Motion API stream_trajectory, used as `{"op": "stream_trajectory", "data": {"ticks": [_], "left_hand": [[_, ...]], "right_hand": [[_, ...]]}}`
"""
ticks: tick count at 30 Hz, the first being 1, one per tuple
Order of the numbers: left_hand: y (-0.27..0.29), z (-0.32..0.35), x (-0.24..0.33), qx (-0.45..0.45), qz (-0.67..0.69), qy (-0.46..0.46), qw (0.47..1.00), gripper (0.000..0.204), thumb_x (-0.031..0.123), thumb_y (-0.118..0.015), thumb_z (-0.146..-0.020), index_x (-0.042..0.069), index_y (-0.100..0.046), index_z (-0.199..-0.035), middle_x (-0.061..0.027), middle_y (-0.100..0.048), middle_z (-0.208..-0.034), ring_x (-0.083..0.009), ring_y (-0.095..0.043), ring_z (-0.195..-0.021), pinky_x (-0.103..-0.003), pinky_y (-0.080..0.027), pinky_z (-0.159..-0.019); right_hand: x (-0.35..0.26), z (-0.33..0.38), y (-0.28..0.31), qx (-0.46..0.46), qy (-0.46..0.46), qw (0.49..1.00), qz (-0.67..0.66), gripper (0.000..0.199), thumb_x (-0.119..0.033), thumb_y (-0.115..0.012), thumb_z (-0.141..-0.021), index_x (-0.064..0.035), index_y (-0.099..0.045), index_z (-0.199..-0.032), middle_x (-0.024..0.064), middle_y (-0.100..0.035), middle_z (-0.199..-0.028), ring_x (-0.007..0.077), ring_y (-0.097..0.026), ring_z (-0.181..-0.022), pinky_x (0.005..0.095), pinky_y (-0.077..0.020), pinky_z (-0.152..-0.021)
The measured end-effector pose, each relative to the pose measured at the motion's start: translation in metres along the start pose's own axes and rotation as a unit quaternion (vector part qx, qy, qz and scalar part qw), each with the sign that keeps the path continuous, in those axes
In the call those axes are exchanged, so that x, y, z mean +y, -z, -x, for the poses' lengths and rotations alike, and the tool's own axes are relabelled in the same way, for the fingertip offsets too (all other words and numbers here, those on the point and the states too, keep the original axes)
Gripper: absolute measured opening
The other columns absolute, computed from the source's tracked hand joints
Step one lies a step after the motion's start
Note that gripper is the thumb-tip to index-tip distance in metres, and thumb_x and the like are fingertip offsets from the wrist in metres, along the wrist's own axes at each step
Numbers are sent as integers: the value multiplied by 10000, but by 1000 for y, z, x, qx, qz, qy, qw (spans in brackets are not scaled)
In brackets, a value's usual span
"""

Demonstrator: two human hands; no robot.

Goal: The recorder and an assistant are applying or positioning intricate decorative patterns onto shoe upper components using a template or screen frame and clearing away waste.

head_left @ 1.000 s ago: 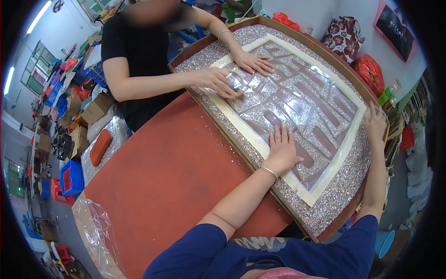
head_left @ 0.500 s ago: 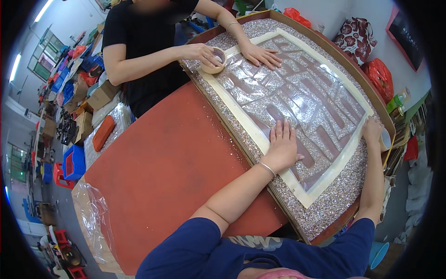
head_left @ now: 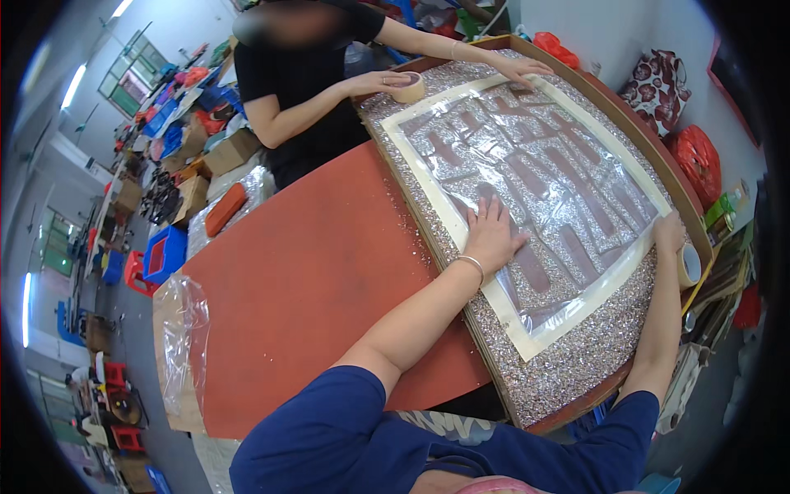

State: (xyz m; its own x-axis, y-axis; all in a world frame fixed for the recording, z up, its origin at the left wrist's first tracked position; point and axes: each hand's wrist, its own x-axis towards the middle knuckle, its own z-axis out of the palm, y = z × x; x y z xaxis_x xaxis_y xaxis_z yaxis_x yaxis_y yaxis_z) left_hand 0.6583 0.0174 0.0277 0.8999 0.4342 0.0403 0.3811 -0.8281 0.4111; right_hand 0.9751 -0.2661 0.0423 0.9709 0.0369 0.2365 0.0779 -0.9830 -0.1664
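Note:
A clear plastic sheet [head_left: 568, 218] with cream tape [head_left: 436, 189] round its border lies over a stencil-like layer with long cut-out shapes, on a bed of glittery speckled chips [head_left: 568, 379]. My left hand [head_left: 494, 235] is open, laid flat on the sheet near its left edge, fingers spread. My right hand [head_left: 668, 235] has its fingers bent together at the right-hand taped corner; the fingertips are partly hidden. Across the table a co-worker's one hand [head_left: 527, 72] touches the far edge, while their other hand [head_left: 383, 83] rests on a tape roll [head_left: 409, 88].
A raised wooden rim [head_left: 625, 115] curves round the far side of the speckled bed. Beside my right hand stands another tape roll [head_left: 690, 266]. A reddish-brown board [head_left: 313, 296] fills the left. Red plastic bags [head_left: 695, 165] lie beyond the rim.
The co-worker's hand has moved from the middle of the sheet to its far edge. My left hand has slid slightly farther up the sheet. The whole view has shifted.

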Motion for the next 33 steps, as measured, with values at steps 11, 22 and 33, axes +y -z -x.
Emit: {"op": "stream_trajectory", "data": {"ticks": [11,22,33], "left_hand": [[-4,25,36,-54,-83,17,995,1054,738,-407,-820,-84,-188,-1442,-313,-111,-1509,-458,-18,-1416,-533,-33,-1139],[-44,70,79,-88,31,-235,968,898,677,-372,-882,-6,-246,-1450,-310,-69,-1514,-429,-58,-1423,-560,-74,-1132],[-1,40,66,-48,10,-56,997,873,648,-433,-872,23,-260,-1455,-311,-107,-1508,-469,-77,-1409,-567,-117,-1123]], "right_hand": [[25,-37,-51,-243,-99,661,-703,458,-170,-627,-848,9,-508,-1252,129,-609,-1146,267,-604,-1010,392,-482,-897],[-43,0,10,-128,49,823,-552,366,-215,-605,-893,62,-584,-1132,89,-629,-965,176,-570,-848,340,-449,-763],[-101,26,244,158,287,821,-468,347,-229,-496,-970,79,-601,-1089,102,-614,-883,191,-526,-814,319,-419,-757]]}}
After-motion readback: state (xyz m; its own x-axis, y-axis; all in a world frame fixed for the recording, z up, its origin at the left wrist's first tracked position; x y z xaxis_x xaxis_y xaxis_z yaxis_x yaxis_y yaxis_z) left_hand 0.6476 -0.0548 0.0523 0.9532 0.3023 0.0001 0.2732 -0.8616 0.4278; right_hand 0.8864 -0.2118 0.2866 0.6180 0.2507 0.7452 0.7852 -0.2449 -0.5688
